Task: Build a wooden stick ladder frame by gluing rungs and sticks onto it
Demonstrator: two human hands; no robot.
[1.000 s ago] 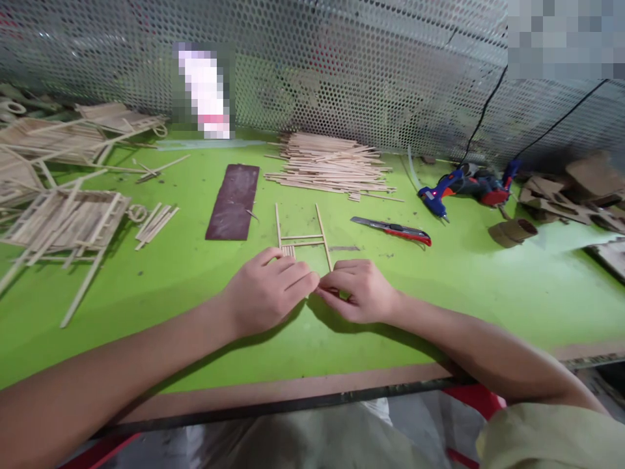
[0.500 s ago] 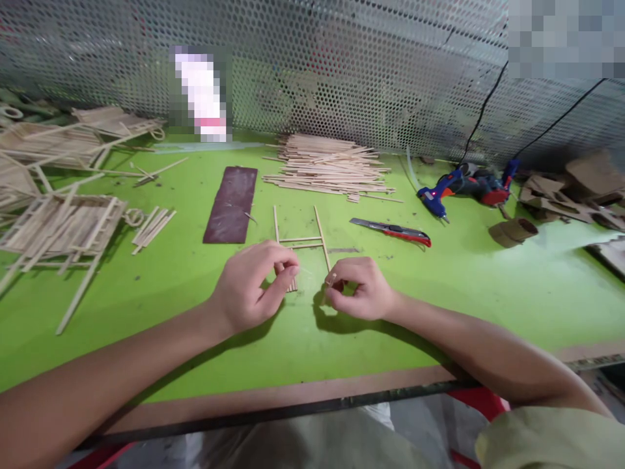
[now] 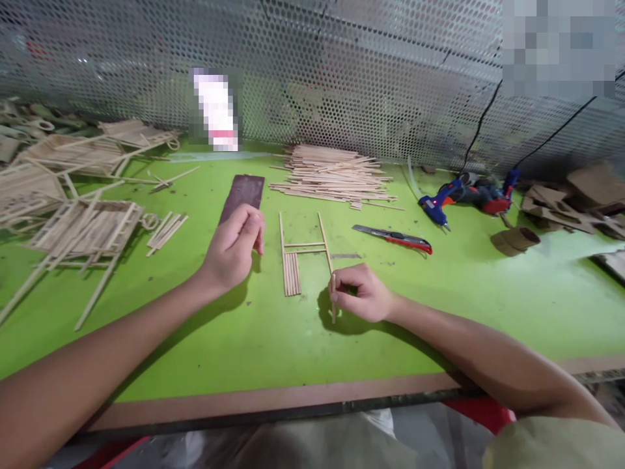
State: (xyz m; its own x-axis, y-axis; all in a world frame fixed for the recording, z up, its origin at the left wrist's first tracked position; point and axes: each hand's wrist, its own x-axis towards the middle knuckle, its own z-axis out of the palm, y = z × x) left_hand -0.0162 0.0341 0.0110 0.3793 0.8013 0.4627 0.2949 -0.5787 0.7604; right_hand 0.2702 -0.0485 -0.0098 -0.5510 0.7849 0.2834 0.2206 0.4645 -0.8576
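My right hand (image 3: 365, 293) pinches a short wooden stick (image 3: 334, 309), which stands nearly upright between thumb and fingertips. This hand is by the lower right of a small H-shaped stick frame (image 3: 305, 246) lying on the green table (image 3: 273, 352). Inside the frame's lower left, several short sticks (image 3: 292, 275) lie side by side against the left leg. My left hand (image 3: 233, 249) is raised over the near end of a dark brown sheet that looks like sandpaper (image 3: 248, 189). Its thumb presses on curled fingers; anything between them is hidden.
A pile of thin sticks (image 3: 336, 172) lies at the back. Rightward are a red-handled utility knife (image 3: 395, 239), a blue glue gun (image 3: 437, 205) and a brown ring-shaped piece (image 3: 515, 241). Several slatted wooden carts (image 3: 97, 225) and loose sticks (image 3: 166, 233) occupy the left.
My left hand has moved left and up, from the short sticks in the frame to the brown sheet. In my right hand, the short stick now points downward. The view has shifted slightly.
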